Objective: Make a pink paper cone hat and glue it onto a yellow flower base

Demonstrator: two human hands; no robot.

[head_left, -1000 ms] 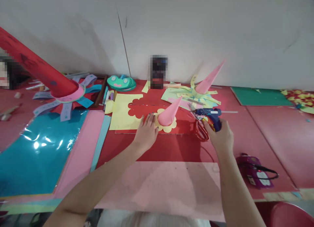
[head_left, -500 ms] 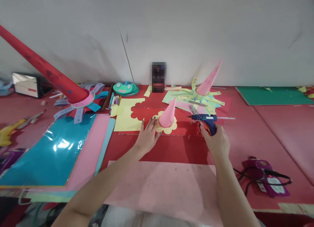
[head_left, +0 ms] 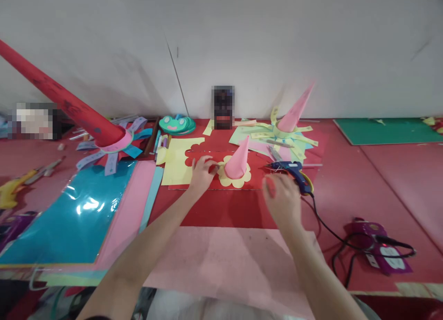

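A small pink paper cone [head_left: 237, 159] stands upright on a yellow scalloped paper flower [head_left: 225, 179], which lies on red card. Just left of the flower is my left hand [head_left: 203, 173], its fingers curled near the petal edge; whether they grip it is too small to tell. My right hand [head_left: 284, 198], blurred, hovers to the right of the cone with its fingers bent and apart, holding nothing. Beyond it the blue hot glue gun [head_left: 298, 176] rests on the table, clear of my fingers.
A tall red cone with paper strips [head_left: 79, 115] leans at the left above blue sheets [head_left: 69, 214]. Another pink cone [head_left: 294, 110] stands behind. Also around are a yellow glue gun [head_left: 14, 188], a green board [head_left: 387, 131] and a purple power strip [head_left: 380, 248] with a black cable.
My right hand has let go of the blue glue gun and moved left toward the cone. My left hand has lifted slightly and its fingers have curled.
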